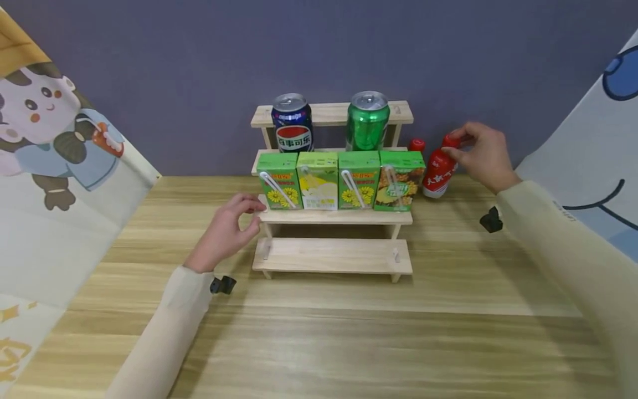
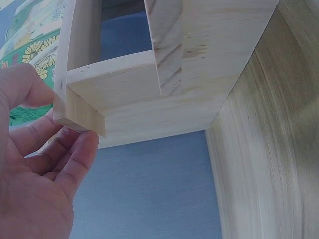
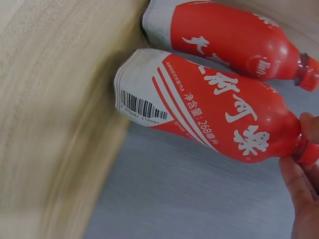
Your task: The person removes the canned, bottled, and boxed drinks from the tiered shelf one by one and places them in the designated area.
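Observation:
My right hand pinches the red cap of a red and white cola bottle, which leans slightly at the right of the shelf. Behind it a second red bottle lies close by in the right wrist view. With thumb and fingers, my left hand grips the left end of a step on the wooden tiered shelf. In the left wrist view the board end sits between thumb and fingers. On that step stands a row of several green juice boxes with straws.
A blue cola can and a green can stand higher on the shelf, behind the boxes. A dark wall rises at the back of the wooden table. Printed panels border both sides.

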Action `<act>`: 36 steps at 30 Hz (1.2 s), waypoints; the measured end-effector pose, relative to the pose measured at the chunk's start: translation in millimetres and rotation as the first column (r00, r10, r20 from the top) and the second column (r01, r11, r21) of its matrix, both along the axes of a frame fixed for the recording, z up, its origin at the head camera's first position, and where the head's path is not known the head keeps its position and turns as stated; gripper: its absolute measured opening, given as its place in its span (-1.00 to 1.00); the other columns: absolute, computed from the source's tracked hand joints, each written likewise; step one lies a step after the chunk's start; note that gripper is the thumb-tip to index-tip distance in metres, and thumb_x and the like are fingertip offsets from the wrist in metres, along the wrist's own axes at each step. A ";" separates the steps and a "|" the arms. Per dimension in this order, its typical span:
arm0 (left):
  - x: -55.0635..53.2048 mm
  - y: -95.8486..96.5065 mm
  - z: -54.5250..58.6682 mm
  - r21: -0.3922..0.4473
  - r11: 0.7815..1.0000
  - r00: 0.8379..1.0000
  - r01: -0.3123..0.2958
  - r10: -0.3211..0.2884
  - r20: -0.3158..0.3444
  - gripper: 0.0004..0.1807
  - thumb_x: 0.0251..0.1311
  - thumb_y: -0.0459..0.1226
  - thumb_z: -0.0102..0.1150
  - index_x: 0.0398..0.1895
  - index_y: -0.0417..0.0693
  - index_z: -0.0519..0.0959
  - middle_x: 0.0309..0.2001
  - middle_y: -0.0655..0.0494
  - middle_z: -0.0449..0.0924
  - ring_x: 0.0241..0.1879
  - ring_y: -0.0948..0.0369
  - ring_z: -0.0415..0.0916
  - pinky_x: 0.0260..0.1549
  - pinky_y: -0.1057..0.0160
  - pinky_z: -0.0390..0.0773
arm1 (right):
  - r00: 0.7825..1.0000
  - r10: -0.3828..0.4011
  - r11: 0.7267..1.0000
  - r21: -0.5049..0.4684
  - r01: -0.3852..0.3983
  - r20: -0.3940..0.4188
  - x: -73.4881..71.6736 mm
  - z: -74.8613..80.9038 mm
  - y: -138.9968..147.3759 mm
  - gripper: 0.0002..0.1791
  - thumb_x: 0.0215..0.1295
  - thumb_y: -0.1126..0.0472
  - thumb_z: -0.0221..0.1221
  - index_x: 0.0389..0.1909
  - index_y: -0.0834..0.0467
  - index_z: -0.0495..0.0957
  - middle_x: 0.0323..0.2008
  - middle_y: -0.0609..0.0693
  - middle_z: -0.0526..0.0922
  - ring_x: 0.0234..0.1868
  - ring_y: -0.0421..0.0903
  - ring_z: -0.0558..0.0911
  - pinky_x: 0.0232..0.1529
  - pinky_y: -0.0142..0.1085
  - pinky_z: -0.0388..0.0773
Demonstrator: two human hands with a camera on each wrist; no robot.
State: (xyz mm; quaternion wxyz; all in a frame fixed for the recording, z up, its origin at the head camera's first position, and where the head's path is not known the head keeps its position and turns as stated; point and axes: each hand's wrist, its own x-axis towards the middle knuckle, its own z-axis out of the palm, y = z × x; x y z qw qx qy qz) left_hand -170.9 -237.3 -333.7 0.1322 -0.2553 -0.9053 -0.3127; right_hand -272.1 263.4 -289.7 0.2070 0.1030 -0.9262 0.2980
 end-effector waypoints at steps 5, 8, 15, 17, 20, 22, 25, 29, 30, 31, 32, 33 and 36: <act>0.1 0.6 0.0 0.002 1.000 1.000 -0.001 0.001 -0.006 -0.78 0.17 -0.38 0.10 -0.11 -0.21 0.57 -0.01 -0.03 0.46 -0.02 0.02 0.43 -0.03 0.01 0.48 | 0.999 -0.026 1.000 -0.010 0.027 0.037 -5.4 -7.4 -0.1 -0.69 0.17 0.22 0.29 -0.13 0.30 0.53 -0.07 0.15 0.60 -0.11 0.11 0.59 -0.22 -0.31 0.50; 0.2 1.1 0.0 -0.002 1.000 1.000 -0.002 0.002 -0.008 -0.78 0.17 -0.37 0.09 -0.12 -0.20 0.58 -0.01 -0.03 0.46 -0.03 0.03 0.44 -0.05 0.02 0.49 | 0.998 -0.037 0.999 -0.021 0.038 0.056 -7.3 -10.3 0.6 -0.68 0.18 0.19 0.28 -0.12 0.29 0.52 -0.07 0.16 0.59 -0.09 0.11 0.58 -0.15 -0.12 0.52; 0.7 1.8 0.0 -0.005 1.000 1.000 -0.008 0.008 -0.007 -0.78 0.17 -0.37 0.08 -0.12 -0.19 0.58 0.00 -0.03 0.46 -0.01 0.02 0.43 -0.03 0.00 0.47 | 0.998 -0.026 0.999 -0.033 0.028 0.062 -6.7 -11.6 0.8 -0.68 0.18 0.17 0.28 -0.13 0.27 0.52 -0.08 0.15 0.60 -0.12 0.07 0.59 -0.33 -0.47 0.46; 1.1 1.5 0.1 -0.004 1.000 1.000 -0.008 0.008 -0.004 -0.78 0.18 -0.37 0.08 -0.12 -0.20 0.58 0.00 -0.03 0.45 -0.01 0.02 0.43 -0.02 0.01 0.46 | 0.998 -0.009 0.999 -0.037 0.012 0.069 -5.5 -10.4 -0.5 -0.69 0.19 0.18 0.27 -0.12 0.27 0.51 -0.09 0.16 0.59 -0.13 0.08 0.59 -0.36 -0.53 0.44; 1.7 1.4 0.8 0.001 1.000 1.000 -0.007 0.007 -0.003 -0.79 0.18 -0.37 0.08 -0.13 -0.20 0.58 0.00 -0.04 0.45 -0.01 0.01 0.43 -0.03 0.00 0.46 | 0.996 0.015 0.999 -0.043 -0.011 0.092 -4.4 -8.1 -2.4 -0.68 0.21 0.20 0.25 -0.09 0.28 0.49 -0.09 0.18 0.58 -0.13 0.09 0.58 -0.32 -0.43 0.50; 2.0 1.3 1.0 0.002 1.000 1.000 -0.006 0.006 -0.004 -0.79 0.18 -0.38 0.08 -0.13 -0.21 0.58 -0.01 -0.04 0.46 -0.01 0.01 0.43 -0.03 -0.01 0.46 | 0.993 0.020 0.999 -0.038 -0.016 0.119 -3.4 -6.1 -3.5 -0.68 0.23 0.19 0.23 -0.07 0.27 0.47 -0.06 0.18 0.57 -0.09 0.10 0.57 -0.23 -0.28 0.55; 2.3 1.4 1.0 0.002 1.000 1.000 -0.008 0.008 -0.007 -0.79 0.18 -0.38 0.08 -0.13 -0.21 0.58 -0.01 -0.04 0.46 -0.01 0.01 0.43 -0.02 0.00 0.46 | 0.989 0.018 1.000 -0.020 -0.015 0.147 -1.1 -1.3 -4.7 -0.66 0.25 0.15 0.19 -0.04 0.27 0.46 -0.02 0.20 0.53 -0.03 0.16 0.52 -0.09 -0.02 0.49; 2.7 1.5 0.8 0.002 1.000 1.000 -0.007 0.007 -0.010 -0.79 0.18 -0.38 0.08 -0.13 -0.21 0.58 -0.01 -0.03 0.46 -0.01 0.03 0.43 0.00 0.02 0.45 | 0.992 0.019 1.000 -0.024 -0.016 0.124 4.6 11.3 -7.9 -0.58 0.25 0.05 0.17 -0.01 0.27 0.48 0.03 0.20 0.49 0.04 0.23 0.46 0.02 0.11 0.39; 2.9 1.7 0.9 0.003 1.000 1.000 -0.007 0.007 -0.009 -0.79 0.18 -0.38 0.09 -0.13 -0.20 0.58 -0.01 -0.02 0.46 -0.01 0.03 0.43 0.01 0.02 0.45 | 0.994 0.024 0.999 -0.035 -0.021 0.108 6.7 15.8 -9.5 -0.57 0.25 0.04 0.18 -0.01 0.27 0.48 0.04 0.20 0.49 0.06 0.24 0.46 0.04 0.12 0.38; 2.9 1.7 0.8 0.004 1.000 1.000 -0.007 0.007 -0.010 -0.79 0.18 -0.38 0.09 -0.13 -0.20 0.58 -0.01 -0.02 0.46 0.00 0.03 0.42 0.01 0.02 0.45 | 0.996 0.032 0.999 -0.043 -0.028 0.088 8.6 20.7 -11.3 -0.56 0.25 0.03 0.17 0.00 0.27 0.48 0.05 0.19 0.48 0.07 0.24 0.46 0.06 0.11 0.38; 2.9 1.8 0.9 0.003 1.000 1.000 -0.006 0.007 -0.010 -0.79 0.18 -0.38 0.09 -0.13 -0.20 0.58 -0.01 -0.02 0.46 0.00 0.03 0.42 0.01 0.02 0.45 | 0.997 0.038 0.998 -0.051 -0.035 0.068 10.5 25.6 -13.4 -0.56 0.26 0.02 0.16 0.01 0.27 0.49 0.06 0.17 0.49 0.07 0.23 0.47 0.07 0.09 0.38; 2.9 1.7 0.9 0.003 1.000 1.000 -0.007 0.007 -0.012 -0.79 0.17 -0.38 0.09 -0.13 -0.20 0.58 -0.01 -0.02 0.46 0.00 0.03 0.42 0.01 0.02 0.45 | 0.998 0.049 0.997 -0.062 -0.046 0.048 12.5 30.7 -15.8 -0.56 0.27 0.02 0.15 0.01 0.27 0.49 0.06 0.15 0.49 0.07 0.22 0.48 0.09 0.08 0.38; 3.2 1.7 1.1 0.004 1.000 1.000 -0.006 0.006 -0.014 -0.79 0.17 -0.38 0.09 -0.13 -0.21 0.58 -0.02 -0.02 0.46 -0.01 0.03 0.43 0.01 0.02 0.45 | 0.996 0.087 0.992 -0.085 -0.088 -0.016 18.6 45.6 -23.7 -0.60 0.32 0.03 0.09 0.01 0.24 0.51 0.03 0.09 0.51 0.06 0.16 0.50 0.12 0.00 0.38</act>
